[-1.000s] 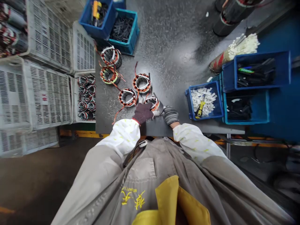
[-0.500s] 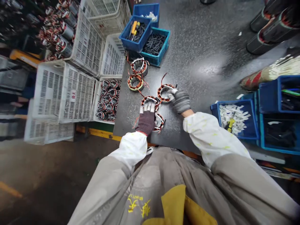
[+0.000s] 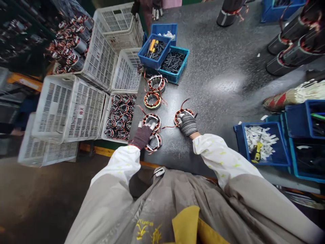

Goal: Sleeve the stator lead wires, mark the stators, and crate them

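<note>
White perforated plastic crates (image 3: 68, 108) stacked along the left side, some holding wound stators (image 3: 73, 51), one low crate packed with rows of wound stators (image 3: 119, 117). Label on the front crate (image 3: 81, 112) has red characters, too small to read. Left hand (image 3: 142, 136) in dark maroon glove with pale fingertips, fingertips touching the upper rim of one copper-wound stator (image 3: 151, 122) on the worktop (image 3: 215, 84); second stator (image 3: 153, 142) just below that hand, by the wrist. Two more stators (image 3: 156, 83) (image 3: 152, 100) sit further up, one behind the other, orange leads loose. Blue tray (image 3: 154, 51) holds yellow-handled screwdrivers, teal bin (image 3: 174, 61) beside it holds black sleeves. Right hand (image 3: 187, 123) in grey knit glove lies on the near rim of a separate stator (image 3: 184, 116), red lead trailing. Hands well apart; cannot tell if either is really gripping. Further right, blue bin (image 3: 261, 144) with white tags and a yellow tool (image 3: 256, 152); black wound cylinders (image 3: 291, 45) top right. Yellow embroidered characters on the jacket chest (image 3: 148, 232), not legible.
</note>
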The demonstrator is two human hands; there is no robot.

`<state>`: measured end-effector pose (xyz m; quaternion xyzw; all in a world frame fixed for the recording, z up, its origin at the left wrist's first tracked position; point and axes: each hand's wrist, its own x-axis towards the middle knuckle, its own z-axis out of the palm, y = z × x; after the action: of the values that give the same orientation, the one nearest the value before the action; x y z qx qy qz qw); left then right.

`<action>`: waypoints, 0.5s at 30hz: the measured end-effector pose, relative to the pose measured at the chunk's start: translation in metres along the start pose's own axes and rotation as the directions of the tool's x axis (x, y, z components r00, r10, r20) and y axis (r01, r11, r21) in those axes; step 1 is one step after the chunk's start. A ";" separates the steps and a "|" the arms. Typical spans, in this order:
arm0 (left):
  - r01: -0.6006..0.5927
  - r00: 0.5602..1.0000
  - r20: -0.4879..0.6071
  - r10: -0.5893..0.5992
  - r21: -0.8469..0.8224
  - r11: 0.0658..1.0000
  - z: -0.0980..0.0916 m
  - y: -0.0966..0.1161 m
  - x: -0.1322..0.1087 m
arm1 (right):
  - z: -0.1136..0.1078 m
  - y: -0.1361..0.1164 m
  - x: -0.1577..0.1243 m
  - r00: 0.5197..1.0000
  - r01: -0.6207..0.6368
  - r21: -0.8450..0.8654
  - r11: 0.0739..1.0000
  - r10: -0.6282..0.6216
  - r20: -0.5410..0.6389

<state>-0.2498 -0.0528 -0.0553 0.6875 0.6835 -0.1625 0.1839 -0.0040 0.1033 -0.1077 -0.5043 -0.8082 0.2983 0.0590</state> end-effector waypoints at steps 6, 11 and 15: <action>-0.070 0.996 0.056 0.064 0.112 0.991 -0.019 -0.066 0.020 | 0.038 -0.064 0.027 0.998 -0.031 0.169 0.985 0.020 0.067; -0.081 0.995 0.073 0.069 0.178 0.981 -0.030 -0.064 0.023 | 0.047 -0.099 0.053 0.997 -0.074 0.684 0.726 0.071 0.032; -0.024 0.999 0.047 0.016 0.177 0.984 -0.045 -0.047 0.013 | 0.028 -0.080 0.031 0.990 -0.068 0.904 0.423 0.138 0.010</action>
<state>-0.2979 -0.0197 -0.0236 0.7039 0.6551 -0.2366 0.1391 -0.0927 0.0924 -0.0932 -0.4528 -0.4891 0.6697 0.3274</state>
